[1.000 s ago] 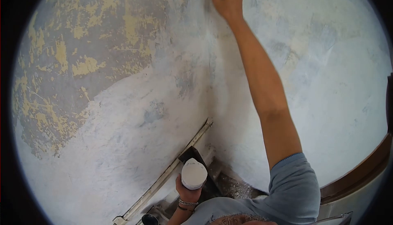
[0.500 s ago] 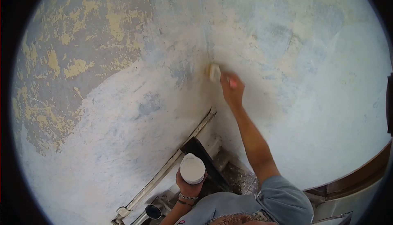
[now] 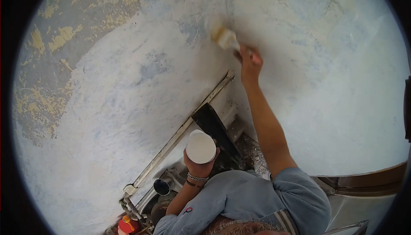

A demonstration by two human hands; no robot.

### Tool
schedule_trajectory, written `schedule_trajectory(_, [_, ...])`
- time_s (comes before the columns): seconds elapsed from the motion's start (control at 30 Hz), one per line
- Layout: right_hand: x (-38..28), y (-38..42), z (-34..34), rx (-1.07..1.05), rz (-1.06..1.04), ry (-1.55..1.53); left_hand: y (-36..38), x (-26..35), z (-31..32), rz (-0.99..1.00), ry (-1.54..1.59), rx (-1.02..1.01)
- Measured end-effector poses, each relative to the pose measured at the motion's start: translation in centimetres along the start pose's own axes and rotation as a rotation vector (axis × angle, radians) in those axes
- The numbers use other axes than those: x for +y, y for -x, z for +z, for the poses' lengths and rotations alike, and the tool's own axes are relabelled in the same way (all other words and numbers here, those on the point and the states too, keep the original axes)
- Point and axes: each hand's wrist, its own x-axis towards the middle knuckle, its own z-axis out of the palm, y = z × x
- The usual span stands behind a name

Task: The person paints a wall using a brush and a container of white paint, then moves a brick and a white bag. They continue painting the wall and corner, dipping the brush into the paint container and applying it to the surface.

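Note:
In the corner of two walls, my right hand (image 3: 251, 61) is closed round the handle of a wide paintbrush (image 3: 225, 38). Its yellowish bristles meet the left wall (image 3: 124, 76) close to the corner, slightly blurred by motion. Lower down, my left hand (image 3: 200, 166) is wrapped round a container of white paint (image 3: 201, 148), its open top facing up. A chain bracelet and a dark band circle the left wrist. White coating covers much of both walls; grey and yellow patches show at the upper left.
A pale pipe or trim strip (image 3: 171, 141) runs slantwise along the left wall's base. Beside it stand a dark panel (image 3: 214, 126) and a round dark-mouthed pipe (image 3: 162, 186). A red object (image 3: 128, 224) lies at lower left. Brown wood (image 3: 368, 182) edges the right wall's bottom.
My right hand and the paintbrush have moved up, with the bristles shifting onto the left wall. The view has tilted down, so the walls and the paint container sit higher in it.

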Motion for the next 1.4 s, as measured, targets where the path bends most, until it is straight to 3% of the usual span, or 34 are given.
schedule_trajectory(0.17, [7.1, 5.7, -8.8, 0.173, 0.302, 0.229, 0.0, 0.4, 0.1, -0.004, 0.043, 0.004])
schedule_trajectory(0.27, [4.9, 4.8, -4.5, 0.167, 0.302, 0.132, -0.3, 0.3, 0.1, 0.016, 0.02, 0.039])
schedule_trajectory(0.4, [-3.8, 1.8, 1.6, -0.072, 0.025, -0.245, -0.6, 0.2, 0.3, 0.032, 0.005, 0.073])
schedule_trajectory(0.5, [-6.2, 2.5, 3.7, -0.158, -0.001, -0.291, -1.0, 0.2, -0.1, 0.044, -0.083, 0.034])
schedule_trajectory(0.7, [5.0, 11.2, -8.7, -0.017, 0.346, 0.169, -1.4, 0.3, -0.5, 0.076, -0.026, 0.027])
schedule_trajectory(0.83, [2.4, 13.5, -12.4, 0.056, 0.44, 0.19, -1.3, 0.7, -0.6, 0.089, -0.017, 0.083])
schedule_trajectory(0.93, [-2.6, 12.9, -10.5, 0.023, 0.375, 0.124, -1.9, 0.8, -1.1, 0.131, -0.067, 0.089])
schedule_trajectory(1.13, [-11.2, 12.3, -7.2, -0.366, 0.252, 0.17, -2.6, 1.2, -1.2, 0.111, -0.048, 0.088])
schedule_trajectory(1.4, [-15.9, 12.9, -1.2, -0.706, 0.343, 0.515, -3.9, 0.8, -3.5, 0.077, -0.035, 0.048])
